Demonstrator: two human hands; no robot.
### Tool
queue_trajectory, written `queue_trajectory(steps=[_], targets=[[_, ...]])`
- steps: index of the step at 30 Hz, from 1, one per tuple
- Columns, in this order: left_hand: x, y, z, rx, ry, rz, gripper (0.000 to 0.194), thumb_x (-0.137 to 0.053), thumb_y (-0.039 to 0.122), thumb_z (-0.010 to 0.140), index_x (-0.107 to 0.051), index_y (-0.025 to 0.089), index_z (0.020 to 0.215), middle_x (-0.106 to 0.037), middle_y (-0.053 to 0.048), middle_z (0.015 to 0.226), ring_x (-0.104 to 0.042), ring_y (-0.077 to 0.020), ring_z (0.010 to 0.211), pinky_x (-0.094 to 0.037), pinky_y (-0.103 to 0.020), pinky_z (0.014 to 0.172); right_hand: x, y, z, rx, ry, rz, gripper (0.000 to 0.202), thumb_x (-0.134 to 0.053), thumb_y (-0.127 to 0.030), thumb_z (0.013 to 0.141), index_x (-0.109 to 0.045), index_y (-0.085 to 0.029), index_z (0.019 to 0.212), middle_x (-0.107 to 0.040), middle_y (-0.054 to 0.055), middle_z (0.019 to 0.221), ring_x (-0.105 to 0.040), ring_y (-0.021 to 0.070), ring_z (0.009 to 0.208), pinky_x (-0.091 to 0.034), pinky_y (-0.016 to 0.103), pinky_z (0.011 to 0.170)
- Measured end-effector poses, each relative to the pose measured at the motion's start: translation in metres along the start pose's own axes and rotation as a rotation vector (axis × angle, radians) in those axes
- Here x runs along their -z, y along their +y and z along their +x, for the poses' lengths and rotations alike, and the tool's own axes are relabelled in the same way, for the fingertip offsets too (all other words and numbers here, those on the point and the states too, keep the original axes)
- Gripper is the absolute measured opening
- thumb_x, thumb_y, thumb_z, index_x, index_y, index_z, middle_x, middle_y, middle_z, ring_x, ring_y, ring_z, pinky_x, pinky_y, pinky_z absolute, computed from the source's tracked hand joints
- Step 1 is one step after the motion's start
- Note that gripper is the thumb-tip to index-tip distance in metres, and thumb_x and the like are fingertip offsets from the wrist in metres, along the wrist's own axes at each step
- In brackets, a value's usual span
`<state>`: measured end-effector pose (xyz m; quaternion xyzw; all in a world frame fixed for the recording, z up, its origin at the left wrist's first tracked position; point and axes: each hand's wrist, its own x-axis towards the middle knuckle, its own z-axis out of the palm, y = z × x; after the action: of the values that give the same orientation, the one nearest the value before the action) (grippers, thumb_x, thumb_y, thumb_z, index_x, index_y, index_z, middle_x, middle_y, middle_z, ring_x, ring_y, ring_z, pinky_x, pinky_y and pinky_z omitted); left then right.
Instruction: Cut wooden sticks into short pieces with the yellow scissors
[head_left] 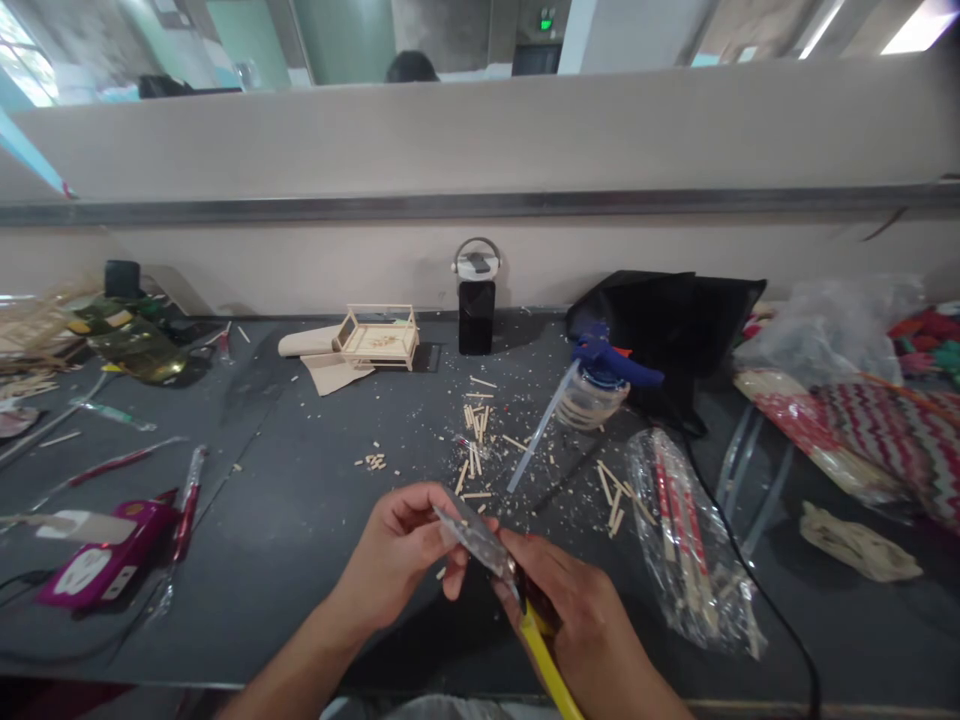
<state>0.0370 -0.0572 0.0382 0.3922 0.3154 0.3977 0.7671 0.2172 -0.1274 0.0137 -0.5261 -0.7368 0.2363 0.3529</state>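
Note:
My right hand (577, 610) is wrapped around a yellow-handled cutting tool (480, 540) with broad grey metal blades, which point up and left. The blades partly cover the fingertips of my left hand (401, 555). That hand is closed, thumb and fingers pinched together at the blade tips. Whatever it grips is too small or too hidden to name. Just beyond both hands lie short cut wooden sticks (478, 425) amid pale chips. A small pile of tiny wooden pieces (375, 461) is further left.
A small wooden stick-built frame (380, 338) stands at the back beside brown paper (326, 370). A black phone (477, 318) leans upright behind. A blue glue gun (619, 365) rests on a clear jar (592, 402). Right are bagged sticks (686, 540) and a black cable (739, 555); left, a magenta device (112, 560).

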Motion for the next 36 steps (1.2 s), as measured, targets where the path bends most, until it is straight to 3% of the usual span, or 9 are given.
queue_trajectory(steps=[11, 18, 36], targets=[[0.000, 0.004, 0.001, 0.045, 0.004, 0.107, 0.027, -0.080, 0.043, 0.068, -0.069, 0.018, 0.068, -0.061, 0.001, 0.047, -0.050, -0.0073, 0.034, -0.034, -0.017, 0.035, 0.005, 0.002, 0.001, 0.025, -0.026, -0.039, 0.037, -0.048, -0.014, 0.088, -0.061, -0.015, 0.122, -0.071, 0.010, 0.091, -0.068, 0.0205, 0.073, -0.057, 0.032, 0.063], [0.009, -0.002, 0.004, 0.009, -0.095, 0.102, 0.025, -0.079, 0.038, 0.071, -0.068, 0.016, 0.070, -0.062, 0.003, 0.047, -0.049, -0.0052, 0.032, -0.036, -0.015, 0.037, 0.007, 0.001, 0.000, 0.013, -0.060, -0.072, 0.045, -0.048, -0.008, 0.082, -0.059, -0.017, 0.124, -0.069, 0.009, 0.087, -0.067, 0.0206, 0.072, -0.055, 0.031, 0.060], [0.009, -0.004, 0.007, 0.039, -0.104, 0.054, 0.027, -0.080, 0.040, 0.068, -0.065, 0.017, 0.069, -0.066, 0.003, 0.052, -0.049, -0.0045, 0.031, -0.032, -0.014, 0.033, 0.005, -0.001, 0.001, -0.005, -0.082, 0.051, 0.035, -0.050, -0.018, 0.091, -0.059, -0.018, 0.125, -0.070, 0.008, 0.092, -0.068, 0.0194, 0.077, -0.057, 0.030, 0.069]])
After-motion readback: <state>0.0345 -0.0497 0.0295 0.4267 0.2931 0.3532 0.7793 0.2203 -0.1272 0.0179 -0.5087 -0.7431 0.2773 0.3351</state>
